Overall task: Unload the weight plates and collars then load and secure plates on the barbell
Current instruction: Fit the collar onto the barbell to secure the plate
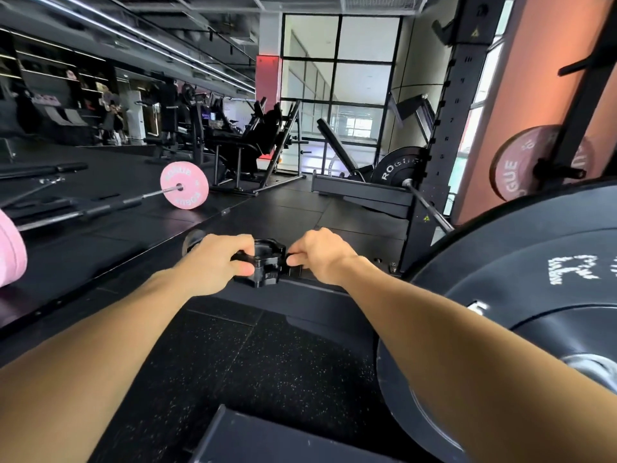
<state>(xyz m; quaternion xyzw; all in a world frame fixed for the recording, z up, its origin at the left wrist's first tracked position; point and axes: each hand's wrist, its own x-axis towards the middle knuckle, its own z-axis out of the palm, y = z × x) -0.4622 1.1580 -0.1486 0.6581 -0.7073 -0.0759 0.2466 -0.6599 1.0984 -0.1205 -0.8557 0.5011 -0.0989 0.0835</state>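
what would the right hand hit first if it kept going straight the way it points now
The right hand points left toward the black collar it already pinches, so likely the collar, then the left hand gripping its other side.

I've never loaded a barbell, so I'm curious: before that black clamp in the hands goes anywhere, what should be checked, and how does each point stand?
1. Both hands on the collar: ok; left hand and right hand pinch its two sides.
2. Collar's lever open: cannot tell.
3. Black plate seated on the sleeve: ok, it appears so.
4. Sleeve end free for the collar: ok.
5. Second collar within reach: ok, it lies behind the left hand.
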